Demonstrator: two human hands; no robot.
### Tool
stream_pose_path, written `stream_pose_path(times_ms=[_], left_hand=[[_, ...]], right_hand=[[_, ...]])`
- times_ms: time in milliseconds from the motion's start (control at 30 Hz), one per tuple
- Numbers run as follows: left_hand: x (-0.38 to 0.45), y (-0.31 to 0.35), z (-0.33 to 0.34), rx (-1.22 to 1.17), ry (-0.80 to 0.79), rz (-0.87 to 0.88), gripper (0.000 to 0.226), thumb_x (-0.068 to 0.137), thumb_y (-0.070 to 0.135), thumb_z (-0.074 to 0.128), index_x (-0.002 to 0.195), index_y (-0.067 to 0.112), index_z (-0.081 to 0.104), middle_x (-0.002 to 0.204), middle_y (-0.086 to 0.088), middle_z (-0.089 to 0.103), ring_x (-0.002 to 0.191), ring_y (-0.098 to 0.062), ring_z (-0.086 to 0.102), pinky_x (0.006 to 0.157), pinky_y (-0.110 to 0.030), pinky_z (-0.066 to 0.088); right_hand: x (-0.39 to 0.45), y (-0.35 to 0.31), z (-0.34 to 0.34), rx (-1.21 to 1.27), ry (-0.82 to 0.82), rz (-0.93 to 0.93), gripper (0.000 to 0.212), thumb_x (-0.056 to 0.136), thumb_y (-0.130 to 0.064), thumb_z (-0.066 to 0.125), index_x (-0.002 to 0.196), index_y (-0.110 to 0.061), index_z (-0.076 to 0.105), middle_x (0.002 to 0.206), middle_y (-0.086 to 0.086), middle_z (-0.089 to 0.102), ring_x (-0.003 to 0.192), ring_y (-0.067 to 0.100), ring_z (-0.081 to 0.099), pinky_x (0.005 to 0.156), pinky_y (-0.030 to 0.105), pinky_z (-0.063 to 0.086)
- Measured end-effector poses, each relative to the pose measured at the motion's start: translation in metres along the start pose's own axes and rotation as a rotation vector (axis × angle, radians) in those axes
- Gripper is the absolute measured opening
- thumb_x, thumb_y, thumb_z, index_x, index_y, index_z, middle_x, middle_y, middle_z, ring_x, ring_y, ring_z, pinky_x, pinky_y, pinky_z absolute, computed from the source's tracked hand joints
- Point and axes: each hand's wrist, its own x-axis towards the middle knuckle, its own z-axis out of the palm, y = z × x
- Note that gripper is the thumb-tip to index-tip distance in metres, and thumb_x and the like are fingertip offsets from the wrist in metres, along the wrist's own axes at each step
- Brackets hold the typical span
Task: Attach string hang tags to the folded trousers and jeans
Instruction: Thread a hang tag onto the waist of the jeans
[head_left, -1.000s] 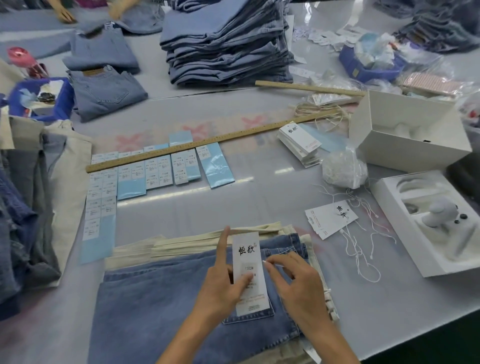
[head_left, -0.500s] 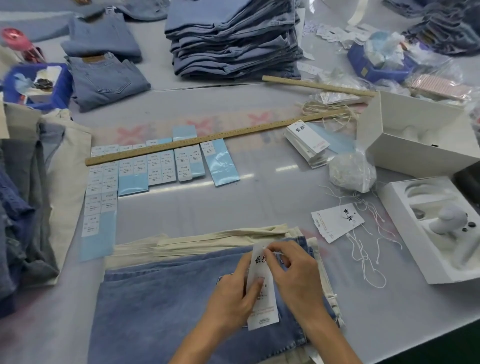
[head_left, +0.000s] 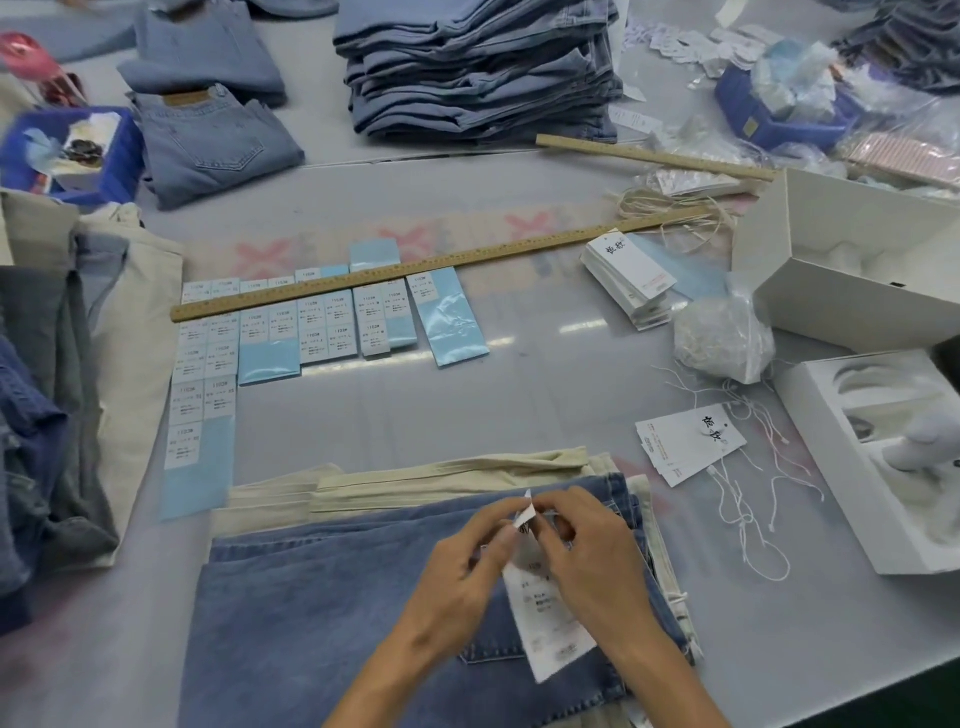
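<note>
Both my left hand (head_left: 457, 566) and right hand (head_left: 587, 551) are pinching the top of a hang tag (head_left: 550, 618) on the blue jeans (head_left: 311, 623) at bottom centre. Probably threading its string, hard to tell. Spare tags (head_left: 685, 441) and cream trousers (head_left: 415, 480) are waiting, so plenty left.

left hand (head_left: 457, 577), right hand (head_left: 592, 556): both pinch hang tag (head_left: 550, 623) (top bent) | over blue jeans (head_left: 322, 623)
</note>
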Motion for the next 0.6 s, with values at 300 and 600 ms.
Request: stream_pose_path(times_ms=[300,600], left_hand=[[0.014,-0.003,-0.011,-0.193,0.154,-0.064,0.026,0.1,0.011,0.061,0.109,0.032,0.074,0.096,-0.003,0.076,0.089,-0.017,0.069,0.077,-0.024,0.053],[0.01,0.001,-0.012,-0.229,0.141,-0.088,0.022,0.1,0.027,0.055,0.111,0.032,0.073,0.105,0.0,0.075,0.095,-0.016,0.071,0.076,-0.027,0.057]], right_hand=[[-0.003,0.002,0.019,0.216,-0.006,0.036,0.014,0.092,-0.02,0.074,0.09,-0.033,0.07,0.084,-0.015,0.063,0.077,0.01,0.062,0.065,0.028,0.05],[0.0,-0.008,0.022,0.222,-0.049,-0.01,0.006,0.096,-0.024,0.068,0.098,-0.03,0.069,0.091,-0.02,0.067,0.084,0.005,0.066,0.071,0.031,0.055]])
